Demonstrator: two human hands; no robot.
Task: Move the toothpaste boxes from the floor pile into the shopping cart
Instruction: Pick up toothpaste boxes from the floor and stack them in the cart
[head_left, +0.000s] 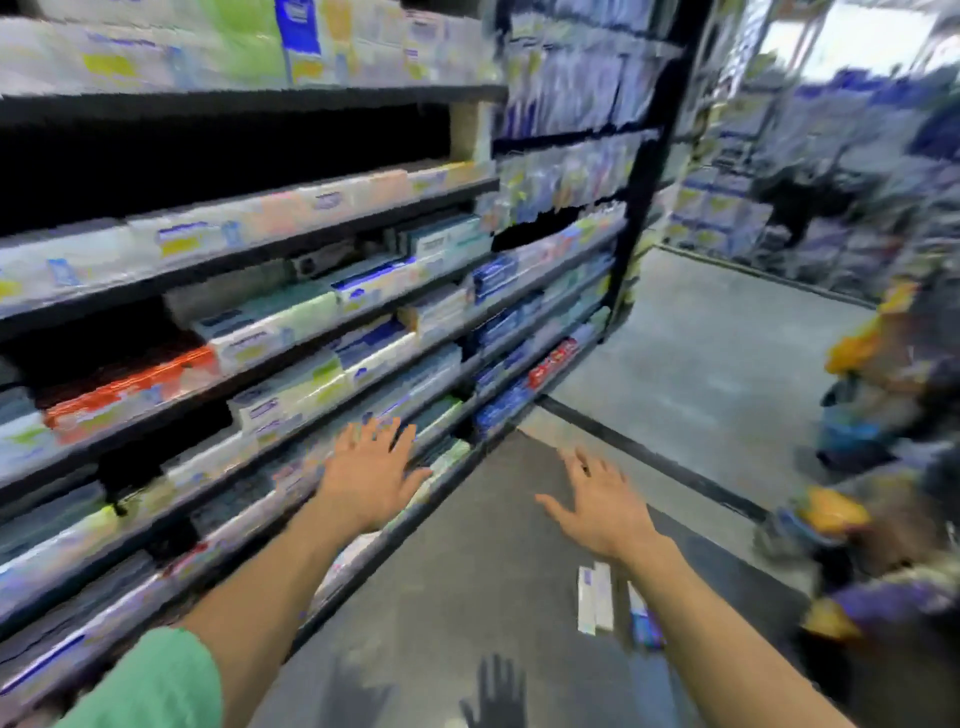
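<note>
Down on the floor (467, 597), two toothpaste boxes (595, 597) lie below the right hand (602, 509). Both hands, left hand (371, 480) too, hold nothing, fingers spread wide, ready to grab.

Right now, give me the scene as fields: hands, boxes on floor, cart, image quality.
left hand: open, fingers spread, empty, in front of the lower shelves
right hand: open, fingers spread, empty, above the floor
boxes on floor: pale box and blue-ended box, side by side, untouched
cart: not clearly identifiable
image quality: heavy motion blur, right edge unreadable
</note>
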